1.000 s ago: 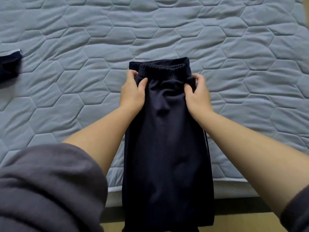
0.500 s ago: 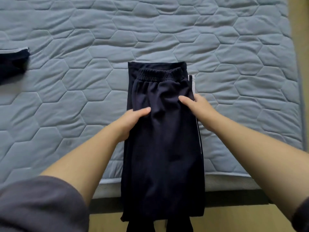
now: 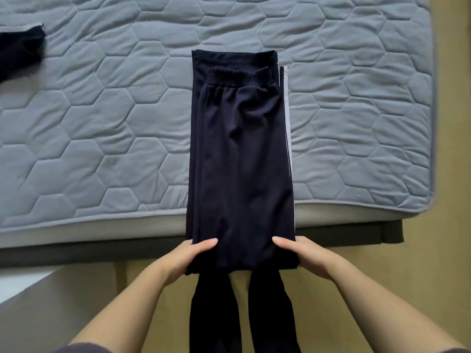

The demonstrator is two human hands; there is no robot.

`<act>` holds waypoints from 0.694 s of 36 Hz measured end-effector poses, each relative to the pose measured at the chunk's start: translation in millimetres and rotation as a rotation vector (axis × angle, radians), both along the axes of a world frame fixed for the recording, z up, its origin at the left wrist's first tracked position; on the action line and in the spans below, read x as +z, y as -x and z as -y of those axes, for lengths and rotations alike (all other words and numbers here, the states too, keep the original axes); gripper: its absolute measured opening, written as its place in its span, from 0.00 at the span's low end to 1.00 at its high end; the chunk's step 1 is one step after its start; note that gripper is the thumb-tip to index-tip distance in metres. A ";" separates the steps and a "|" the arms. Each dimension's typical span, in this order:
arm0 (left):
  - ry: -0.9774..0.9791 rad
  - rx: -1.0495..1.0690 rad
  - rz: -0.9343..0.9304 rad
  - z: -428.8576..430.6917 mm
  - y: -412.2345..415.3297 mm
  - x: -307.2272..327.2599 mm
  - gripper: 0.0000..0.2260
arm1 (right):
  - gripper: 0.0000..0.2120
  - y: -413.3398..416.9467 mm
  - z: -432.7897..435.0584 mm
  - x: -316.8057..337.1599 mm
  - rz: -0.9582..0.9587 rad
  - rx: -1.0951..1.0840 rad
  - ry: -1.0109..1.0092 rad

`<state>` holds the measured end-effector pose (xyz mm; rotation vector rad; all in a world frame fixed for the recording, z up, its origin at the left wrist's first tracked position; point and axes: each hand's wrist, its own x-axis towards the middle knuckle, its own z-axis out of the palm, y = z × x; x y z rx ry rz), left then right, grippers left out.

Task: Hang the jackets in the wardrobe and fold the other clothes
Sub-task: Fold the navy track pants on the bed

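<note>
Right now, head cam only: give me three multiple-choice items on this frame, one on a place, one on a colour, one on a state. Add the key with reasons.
1. Where does the waistband of the trousers lie?
A) on the mattress, at the far end
B) hanging off the bed's near edge
C) on the floor

2. What colour are the trousers?
A) red
B) dark navy
C) white

3. What are the hands doing?
A) both lie flat on the mattress
B) only one touches the trousers
C) both grip the trousers' near end

Key:
1 A: the elastic band sits far up on the quilted surface.
2 B: the cloth reads dark navy against the blue-grey quilt.
3 C: the left hand and the right hand each hold one side, thumb on top, past the mattress edge.
</note>
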<state>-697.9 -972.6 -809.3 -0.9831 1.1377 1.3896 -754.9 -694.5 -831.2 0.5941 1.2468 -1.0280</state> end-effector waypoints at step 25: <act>0.865 -0.238 -0.632 10.4 136.6 5.1 0.15 | 0.17 140.2 58.0 18.3 -0.918 0.044 -0.392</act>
